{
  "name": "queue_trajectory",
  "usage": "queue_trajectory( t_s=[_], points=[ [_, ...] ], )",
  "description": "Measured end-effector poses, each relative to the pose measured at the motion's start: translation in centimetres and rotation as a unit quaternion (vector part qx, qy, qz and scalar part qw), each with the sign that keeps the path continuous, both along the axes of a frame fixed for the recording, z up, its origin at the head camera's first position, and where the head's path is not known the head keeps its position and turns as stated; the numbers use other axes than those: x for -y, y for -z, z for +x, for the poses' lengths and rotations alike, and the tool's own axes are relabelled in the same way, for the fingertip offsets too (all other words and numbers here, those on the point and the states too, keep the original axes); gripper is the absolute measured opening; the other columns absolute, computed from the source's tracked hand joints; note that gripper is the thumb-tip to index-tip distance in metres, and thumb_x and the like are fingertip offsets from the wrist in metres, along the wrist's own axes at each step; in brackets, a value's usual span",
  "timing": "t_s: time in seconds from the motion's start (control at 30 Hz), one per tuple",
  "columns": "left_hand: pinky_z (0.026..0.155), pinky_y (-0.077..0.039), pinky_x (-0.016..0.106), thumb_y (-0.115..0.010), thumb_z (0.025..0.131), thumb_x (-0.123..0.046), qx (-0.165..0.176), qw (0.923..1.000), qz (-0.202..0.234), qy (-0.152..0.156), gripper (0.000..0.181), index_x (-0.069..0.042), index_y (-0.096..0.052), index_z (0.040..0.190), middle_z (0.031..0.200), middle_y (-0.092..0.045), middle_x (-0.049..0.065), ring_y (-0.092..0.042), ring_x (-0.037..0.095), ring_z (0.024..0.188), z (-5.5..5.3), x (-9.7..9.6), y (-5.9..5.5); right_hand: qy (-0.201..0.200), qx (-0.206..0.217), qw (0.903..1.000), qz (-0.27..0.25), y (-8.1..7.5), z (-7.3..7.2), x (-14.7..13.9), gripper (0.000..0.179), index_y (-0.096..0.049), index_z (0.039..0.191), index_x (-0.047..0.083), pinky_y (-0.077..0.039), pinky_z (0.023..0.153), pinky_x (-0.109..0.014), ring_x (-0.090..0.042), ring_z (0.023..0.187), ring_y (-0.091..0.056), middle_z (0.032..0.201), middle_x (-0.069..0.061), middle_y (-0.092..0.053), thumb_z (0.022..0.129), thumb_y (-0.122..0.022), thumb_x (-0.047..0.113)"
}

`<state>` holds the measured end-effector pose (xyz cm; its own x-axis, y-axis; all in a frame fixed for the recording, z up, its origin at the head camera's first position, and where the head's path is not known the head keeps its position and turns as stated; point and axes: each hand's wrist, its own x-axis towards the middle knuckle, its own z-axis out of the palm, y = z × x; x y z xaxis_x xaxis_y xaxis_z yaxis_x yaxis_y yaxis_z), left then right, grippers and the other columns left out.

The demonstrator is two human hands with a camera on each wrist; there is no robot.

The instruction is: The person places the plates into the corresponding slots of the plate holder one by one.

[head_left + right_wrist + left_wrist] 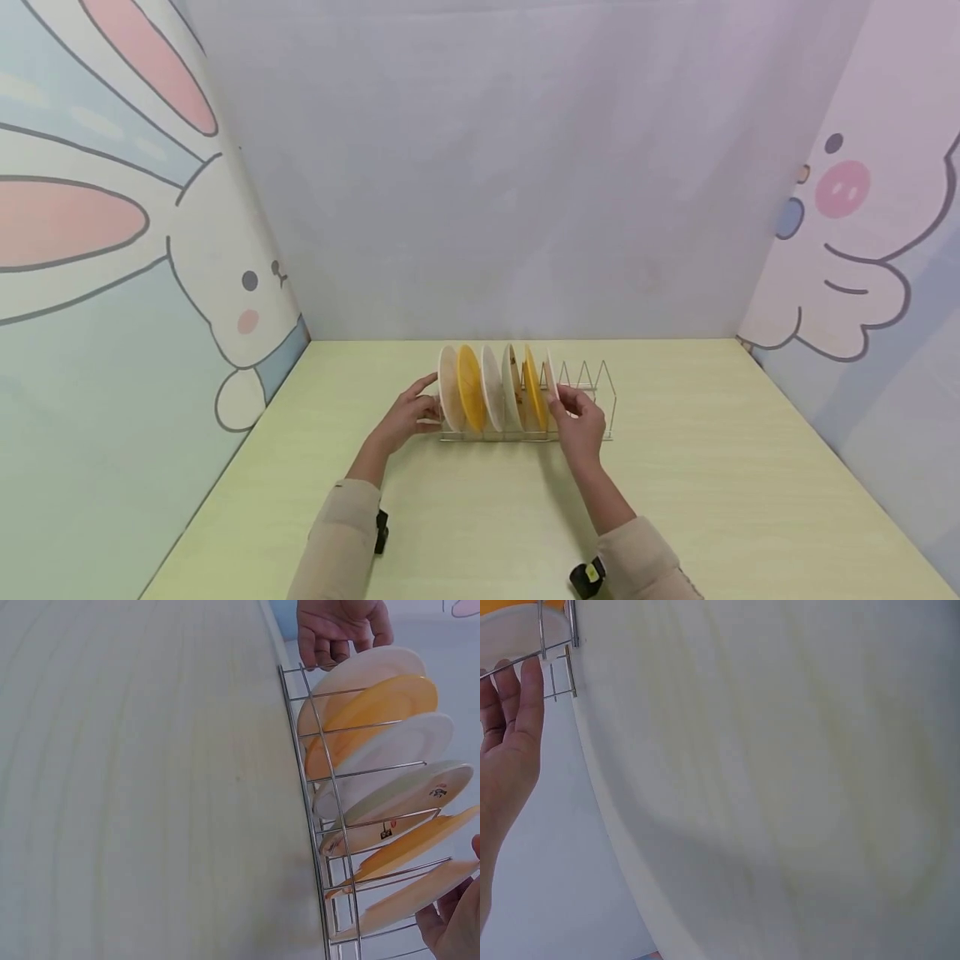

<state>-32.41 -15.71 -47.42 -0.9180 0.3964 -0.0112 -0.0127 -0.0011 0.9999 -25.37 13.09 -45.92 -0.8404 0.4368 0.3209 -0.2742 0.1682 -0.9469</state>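
Note:
A wire dish rack (613, 408) stands on the table, with several plates upright in a row in its left and middle slots. At its left end my left hand (408, 415) holds the end wires beside the first white plate (448, 390); the left wrist view shows the fingertips at the wire. My right hand (581, 423) pinches the rightmost pale plate (409, 900) by its edge, thumb on one face. That plate's lower edge sits between the wires. Beside it leans an orange plate (533, 387), then a plate with small printed figures (397, 817).
Further left in the rack are a white plate (491, 387) and a yellow-orange plate (469, 387). Bare wire dividers (585, 375) rise right of the held plate. A grey curtain (480, 183) hangs behind the pale table (480, 517); cartoon-printed panels flank both sides.

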Motion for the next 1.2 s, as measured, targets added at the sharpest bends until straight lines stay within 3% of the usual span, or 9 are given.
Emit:
queue_trajectory(
  t_s=[0.17, 0.4, 0.47, 0.57, 0.73, 0.83, 1.0, 1.2],
  points=[
    [0.08, -0.05, 0.045, -0.05, 0.094, -0.014, -0.007, 0.9997, -0.024, -0.005, 0.054, -0.016, -0.033, 0.145, 0.096, -0.061, 0.012, -0.06, 0.027, 0.089, 0.5, 0.3, -0.6, 0.009, 0.0, 0.9999, 0.014, -0.4, 0.7, -0.5, 0.023, -0.067, 0.103, -0.002, -0.049, 0.064, -0.016, -0.017, 0.083, -0.059, 0.094, -0.012, -0.066, 0.084, -0.07, 0.01],
    [0.086, -0.046, 0.048, -0.053, 0.095, -0.019, -0.006, 0.9938, -0.065, -0.089, 0.046, -0.009, -0.044, 0.139, 0.114, -0.058, 0.015, -0.052, 0.037, 0.108, 3.1, -0.1, -2.6, 0.028, -0.029, 0.9982, 0.044, -1.4, 2.1, -2.9, 0.023, -0.064, 0.108, -0.003, -0.047, 0.068, -0.014, -0.008, 0.085, -0.057, 0.102, -0.015, -0.065, 0.091, -0.061, 0.012],
    [0.089, -0.043, 0.05, -0.052, 0.095, -0.021, -0.005, 0.9916, -0.063, -0.113, 0.048, -0.008, -0.042, 0.139, 0.124, -0.053, 0.018, -0.048, 0.038, 0.113, 3.8, -0.7, -3.1, 0.021, -0.031, 0.9966, 0.073, -1.5, 2.0, -4.1, 0.027, -0.062, 0.113, -0.002, -0.046, 0.074, -0.018, -0.012, 0.094, -0.056, 0.108, -0.015, -0.063, 0.093, -0.058, 0.015],
    [0.093, -0.039, 0.053, -0.049, 0.096, -0.027, -0.017, 0.9872, -0.055, -0.148, 0.052, -0.006, -0.037, 0.142, 0.135, -0.044, 0.021, -0.041, 0.039, 0.121, 4.6, -1.5, -3.5, -0.004, -0.018, 0.9936, 0.111, -1.5, 1.7, -5.9, 0.034, -0.056, 0.123, 0.0, -0.042, 0.088, -0.035, -0.025, 0.112, -0.049, 0.122, -0.017, -0.056, 0.095, -0.054, 0.019],
    [0.099, -0.029, 0.055, -0.045, 0.097, -0.039, -0.037, 0.9807, -0.057, -0.183, 0.06, -0.007, -0.028, 0.145, 0.146, -0.028, 0.02, -0.029, 0.038, 0.131, 5.5, -3.2, -3.3, -0.07, 0.059, 0.9834, 0.157, -1.1, 1.0, -8.6, 0.054, -0.032, 0.143, 0.001, -0.024, 0.103, -0.054, -0.038, 0.133, -0.023, 0.146, -0.019, -0.029, 0.099, -0.043, 0.032],
    [0.103, -0.022, 0.054, -0.043, 0.097, -0.042, -0.04, 0.9823, -0.062, -0.172, 0.066, -0.006, -0.021, 0.147, 0.149, -0.02, 0.019, -0.021, 0.037, 0.134, 6.0, -4.3, -3.0, -0.129, 0.106, 0.9758, 0.141, -0.9, 0.7, -9.8, 0.065, -0.015, 0.147, 0.001, -0.014, 0.106, -0.055, -0.039, 0.136, -0.01, 0.151, -0.019, -0.013, 0.1, -0.037, 0.039],
    [0.106, -0.015, 0.05, -0.043, 0.097, -0.041, -0.043, 0.988, -0.043, -0.142, 0.071, -0.001, -0.012, 0.148, 0.15, -0.017, 0.017, -0.015, 0.033, 0.136, 6.4, -5.3, -2.8, -0.224, 0.129, 0.9617, 0.09, -0.4, 0.1, -10.7, 0.071, -0.005, 0.147, -0.002, -0.016, 0.105, -0.055, -0.038, 0.136, -0.004, 0.152, -0.019, -0.002, 0.1, -0.03, 0.045],
    [0.106, -0.017, 0.052, -0.043, 0.099, -0.032, -0.06, 0.9907, -0.028, -0.119, 0.066, 0.003, -0.013, 0.146, 0.148, -0.022, 0.019, -0.018, 0.034, 0.135, 7.6, -5.3, -4.5, -0.256, 0.128, 0.9569, 0.05, -0.2, 0.0, -10.6, 0.069, -0.003, 0.147, -0.002, -0.019, 0.103, -0.057, -0.041, 0.135, -0.011, 0.15, -0.024, -0.006, 0.101, -0.029, 0.043]
  ],
)
